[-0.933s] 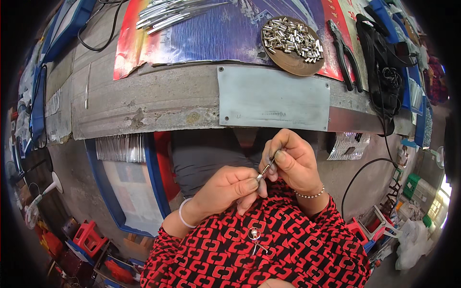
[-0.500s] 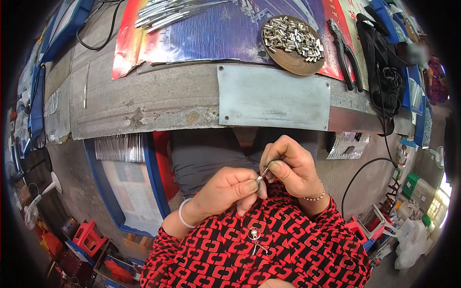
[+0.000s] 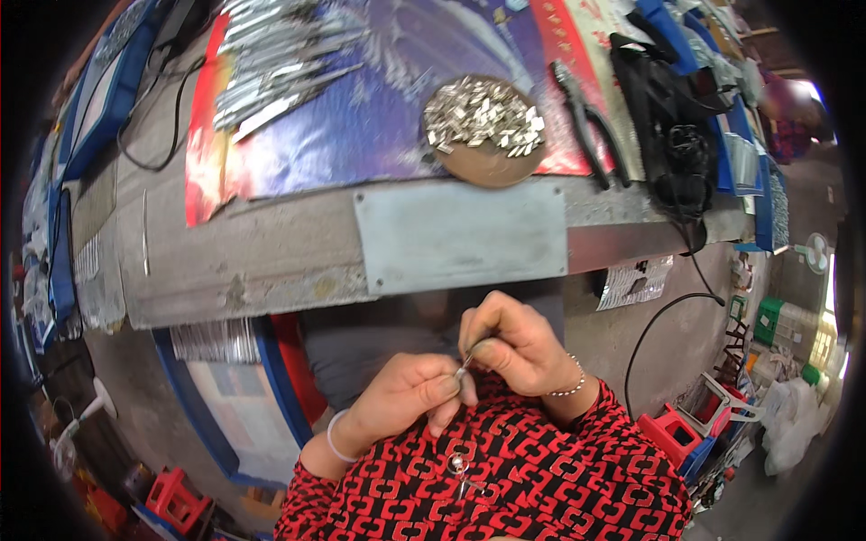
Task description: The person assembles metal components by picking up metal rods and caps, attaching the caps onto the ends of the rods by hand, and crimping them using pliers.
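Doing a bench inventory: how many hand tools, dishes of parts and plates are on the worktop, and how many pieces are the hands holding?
Black-handled pliers: 1
Round brown dish of small silver metal clips: 1
Grey rectangular metal plate: 1
Thin silver metal piece, pinched by left hand and right hand: 1
Total: 4

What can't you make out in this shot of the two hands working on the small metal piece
- Small metal piece, head view: too small and mostly covered by the fingertips of the left hand and right hand; its kind is unclear.
- Each hand's grip: the contact points are hidden by the curled fingers.
- Metal bits on the round tray: too small to tell apart.
- Forearms: cut off by the lower edge.
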The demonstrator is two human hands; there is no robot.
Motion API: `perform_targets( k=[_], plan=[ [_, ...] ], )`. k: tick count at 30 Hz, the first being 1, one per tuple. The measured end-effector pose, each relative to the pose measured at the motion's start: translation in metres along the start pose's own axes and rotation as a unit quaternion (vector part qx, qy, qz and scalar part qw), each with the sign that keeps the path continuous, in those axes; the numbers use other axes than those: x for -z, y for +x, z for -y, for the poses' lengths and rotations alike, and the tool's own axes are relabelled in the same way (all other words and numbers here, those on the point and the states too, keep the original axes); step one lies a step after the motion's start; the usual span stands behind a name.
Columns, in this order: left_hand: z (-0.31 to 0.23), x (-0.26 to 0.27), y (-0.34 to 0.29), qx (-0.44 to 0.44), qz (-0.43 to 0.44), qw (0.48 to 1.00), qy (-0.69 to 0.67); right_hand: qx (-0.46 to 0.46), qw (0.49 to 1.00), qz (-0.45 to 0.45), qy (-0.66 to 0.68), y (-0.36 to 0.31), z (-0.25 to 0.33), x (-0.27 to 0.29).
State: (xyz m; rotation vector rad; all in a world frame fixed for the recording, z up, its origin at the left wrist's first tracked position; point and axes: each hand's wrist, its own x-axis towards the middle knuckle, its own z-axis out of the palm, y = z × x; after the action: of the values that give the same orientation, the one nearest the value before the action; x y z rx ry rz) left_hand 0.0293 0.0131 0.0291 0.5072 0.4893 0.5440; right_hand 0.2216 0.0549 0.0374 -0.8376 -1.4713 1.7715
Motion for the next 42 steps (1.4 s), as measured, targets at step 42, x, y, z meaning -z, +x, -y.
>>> perform_targets(
  k=[42],
  plan=[
    [-0.040, -0.009, 0.009, -0.176, -0.083, 0.980, 0.047, 0.015, 0.959, 0.080, 0.272, -0.012, -0.007, 0.036]
  ],
)
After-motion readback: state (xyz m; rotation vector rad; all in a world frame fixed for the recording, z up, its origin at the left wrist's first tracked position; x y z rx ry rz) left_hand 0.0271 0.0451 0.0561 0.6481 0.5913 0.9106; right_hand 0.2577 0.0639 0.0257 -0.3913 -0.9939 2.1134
